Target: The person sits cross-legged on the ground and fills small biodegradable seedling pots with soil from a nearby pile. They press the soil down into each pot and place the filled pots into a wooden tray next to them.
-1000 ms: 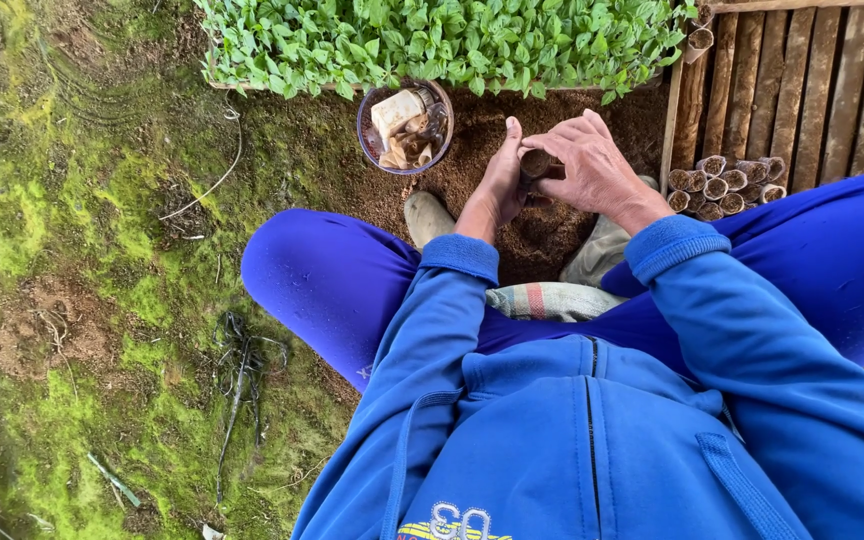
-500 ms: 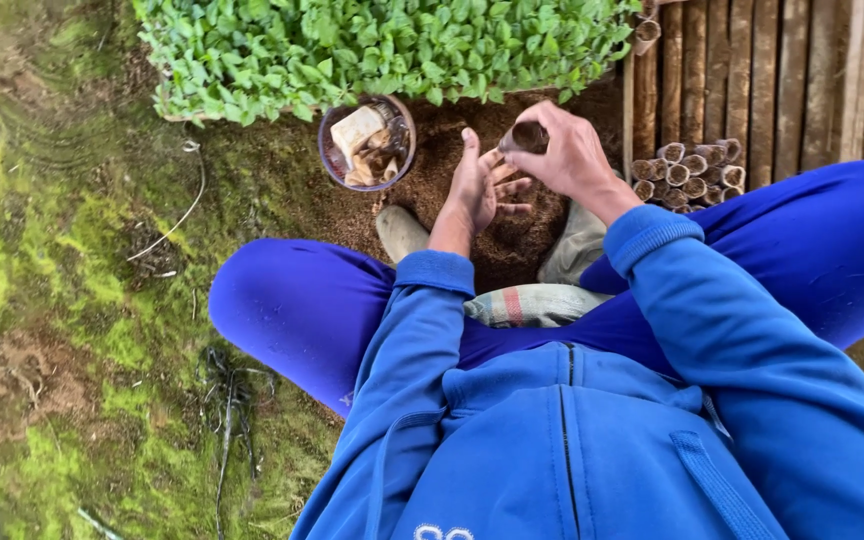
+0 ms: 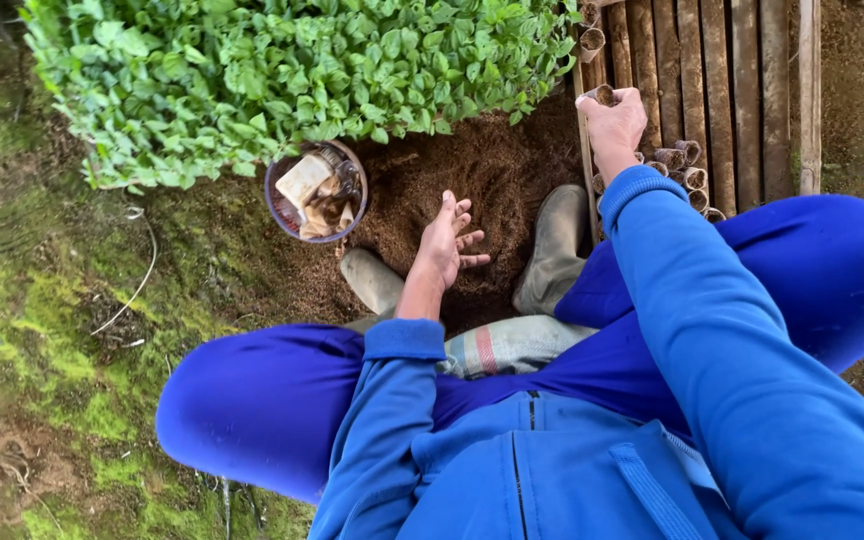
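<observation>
Just past the right hand [image 3: 610,125], reached out over the edge of a slatted wooden tray [image 3: 712,80], sits the little soil-filled seedling pot [image 3: 604,95] it's gripping: fingers curled around the sides, thumb side hidden, so I can't tell how tight the hold is. A cluster of similar small pots [image 3: 682,170] stands on the slats just nearer than that hand, by the wrist.

Left hand [image 3: 447,245] is empty, fingers spread and loose, hovering low over the heap of loose brown soil [image 3: 472,170]; can't tell if the fingertips actually touch it. Off to that hand's left is a round tub [image 3: 315,192] stuffed with flattened pot sleeves, and beyond both hands a dense bed of green seedlings [image 3: 302,70]. Two rubber boots [image 3: 557,245] flank the left hand.

My guess on handling: that pot looks like a thin soft sleeve, light but floppy, and the fill is crumbly, so squeezing it would probably spill soil out the top. Seems best held round the middle, upright, gentle pressure.
</observation>
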